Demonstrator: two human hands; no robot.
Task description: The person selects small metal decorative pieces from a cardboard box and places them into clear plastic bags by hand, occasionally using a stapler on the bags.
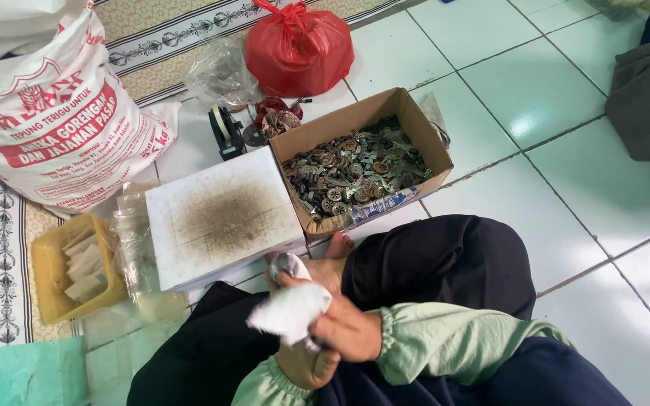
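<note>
white printed sack (54, 120), red bag (299, 49), cardboard box (415, 120)

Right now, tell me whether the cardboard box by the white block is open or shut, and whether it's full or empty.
Open and partly filled. The cardboard box has its top flaps out of the way, and a heap of small metal parts covers its floor, below the rim.

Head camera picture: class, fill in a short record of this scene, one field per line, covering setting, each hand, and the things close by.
Setting: person seated on a white tiled floor
Right hand: grips a white cloth from above
Left hand: under the cloth, mostly hidden; a small grey piece shows at the cloth's top, which hand holds it is unclear
In front: cardboard box full of small metal parts
Beside it: white block with a dark stained top
Left: yellow tray, printed sack
Behind: red bag
</note>
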